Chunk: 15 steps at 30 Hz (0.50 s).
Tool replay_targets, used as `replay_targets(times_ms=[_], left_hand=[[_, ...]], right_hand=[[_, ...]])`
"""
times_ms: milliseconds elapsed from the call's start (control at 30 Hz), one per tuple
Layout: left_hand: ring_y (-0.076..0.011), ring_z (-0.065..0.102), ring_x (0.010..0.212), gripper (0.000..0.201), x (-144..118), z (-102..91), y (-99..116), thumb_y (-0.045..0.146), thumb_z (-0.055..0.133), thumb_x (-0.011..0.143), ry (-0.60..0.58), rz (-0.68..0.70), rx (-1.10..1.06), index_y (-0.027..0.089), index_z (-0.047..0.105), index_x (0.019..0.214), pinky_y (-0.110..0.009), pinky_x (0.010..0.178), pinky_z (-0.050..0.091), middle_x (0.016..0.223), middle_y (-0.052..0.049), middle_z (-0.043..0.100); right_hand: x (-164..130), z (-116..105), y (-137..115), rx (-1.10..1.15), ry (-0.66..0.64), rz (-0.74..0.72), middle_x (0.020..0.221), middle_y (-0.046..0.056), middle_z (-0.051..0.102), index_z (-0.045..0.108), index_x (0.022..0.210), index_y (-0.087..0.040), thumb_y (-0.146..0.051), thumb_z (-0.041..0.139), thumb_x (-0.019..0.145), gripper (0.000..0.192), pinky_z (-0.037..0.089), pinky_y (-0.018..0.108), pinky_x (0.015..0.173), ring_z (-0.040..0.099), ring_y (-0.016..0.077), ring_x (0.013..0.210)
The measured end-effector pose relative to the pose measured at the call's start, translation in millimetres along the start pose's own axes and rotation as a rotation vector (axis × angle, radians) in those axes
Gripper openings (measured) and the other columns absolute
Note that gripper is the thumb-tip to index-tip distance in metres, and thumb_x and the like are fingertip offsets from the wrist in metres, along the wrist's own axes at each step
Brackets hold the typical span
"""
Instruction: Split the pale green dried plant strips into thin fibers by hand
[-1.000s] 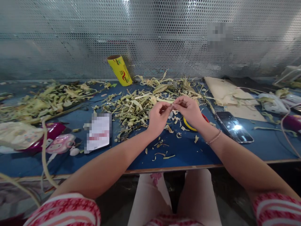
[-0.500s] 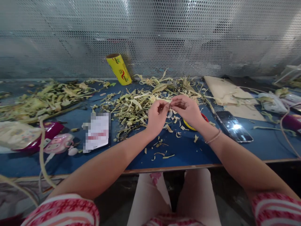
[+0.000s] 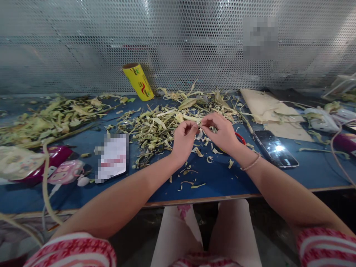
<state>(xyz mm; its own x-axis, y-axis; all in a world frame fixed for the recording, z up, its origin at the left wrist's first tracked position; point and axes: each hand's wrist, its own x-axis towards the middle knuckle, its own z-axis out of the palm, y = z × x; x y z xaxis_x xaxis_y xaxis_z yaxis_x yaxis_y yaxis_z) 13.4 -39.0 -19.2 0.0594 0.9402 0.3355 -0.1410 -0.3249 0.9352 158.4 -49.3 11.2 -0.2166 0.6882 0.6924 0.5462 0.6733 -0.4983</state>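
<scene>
My left hand (image 3: pixel 184 140) and my right hand (image 3: pixel 222 132) meet fingertip to fingertip above the blue table (image 3: pixel 222 178), both pinching one small pale green plant strip (image 3: pixel 200 127) between them. Just behind the hands lies a heap of cut green stalks and leaf scraps (image 3: pixel 155 128). Small trimmings (image 3: pixel 194 174) are scattered on the table under my wrists. A yellow and red ring-shaped object (image 3: pixel 241 138) shows partly behind my right hand.
A yellow roll (image 3: pixel 138 81) leans on the perforated metal wall. More stalks (image 3: pixel 47 120) lie at the left. A phone (image 3: pixel 112 157) sits left of my arm, another phone (image 3: pixel 275 148) to the right. A cardboard sheet (image 3: pixel 267 111) lies at the back right, pink items (image 3: pixel 61 168) at the left.
Both hands stay together on the strip, with only small shifts of the fingers. The view has drifted slightly.
</scene>
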Motion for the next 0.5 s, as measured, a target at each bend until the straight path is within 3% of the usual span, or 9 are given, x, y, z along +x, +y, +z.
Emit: replay_targets(times_ms=[167,333,433,500], left_hand=[[-0.0108,0.056,0.069,0.014,0,0.2,5,0.031,0.059,0.084,-0.009,0.006,0.020,0.018,0.059,0.080,-0.026,0.067,0.048,0.073,-0.001,0.061],[-0.0107,0.055,0.067,0.011,-2,1.2,16,0.028,0.062,0.082,-0.011,-0.003,0.079,0.017,0.062,0.078,-0.026,0.065,0.046,0.070,-0.001,0.061],[-0.0105,0.052,0.064,0.008,-2,0.8,19,0.024,0.061,0.081,-0.023,0.058,0.146,0.018,0.062,0.076,-0.025,0.062,0.044,0.070,-0.001,0.061],[-0.0102,0.049,0.062,0.005,-1,0.2,18,0.022,0.061,0.080,-0.039,0.097,0.205,0.018,0.062,0.076,-0.025,0.059,0.042,0.069,0.000,0.059]], right_hand=[[1,-3,-2,-0.082,-0.019,-0.058,0.088,0.004,0.065,0.059,0.087,-0.023,-0.015,0.053,0.083,0.011,0.051,0.036,0.075,0.059,0.0176,0.080],[4,-6,-4,-0.148,-0.027,-0.195,0.086,0.004,0.067,0.062,0.085,-0.025,-0.016,0.054,0.085,0.012,0.046,0.046,0.091,0.060,0.0234,0.097],[4,-8,-3,-0.144,-0.017,-0.176,0.090,0.005,0.068,0.063,0.086,-0.025,-0.017,0.055,0.085,0.012,0.045,0.048,0.095,0.059,0.0250,0.105],[3,-8,-2,-0.133,-0.014,-0.137,0.092,0.005,0.068,0.062,0.088,-0.025,-0.017,0.053,0.086,0.012,0.047,0.045,0.091,0.061,0.0234,0.100]])
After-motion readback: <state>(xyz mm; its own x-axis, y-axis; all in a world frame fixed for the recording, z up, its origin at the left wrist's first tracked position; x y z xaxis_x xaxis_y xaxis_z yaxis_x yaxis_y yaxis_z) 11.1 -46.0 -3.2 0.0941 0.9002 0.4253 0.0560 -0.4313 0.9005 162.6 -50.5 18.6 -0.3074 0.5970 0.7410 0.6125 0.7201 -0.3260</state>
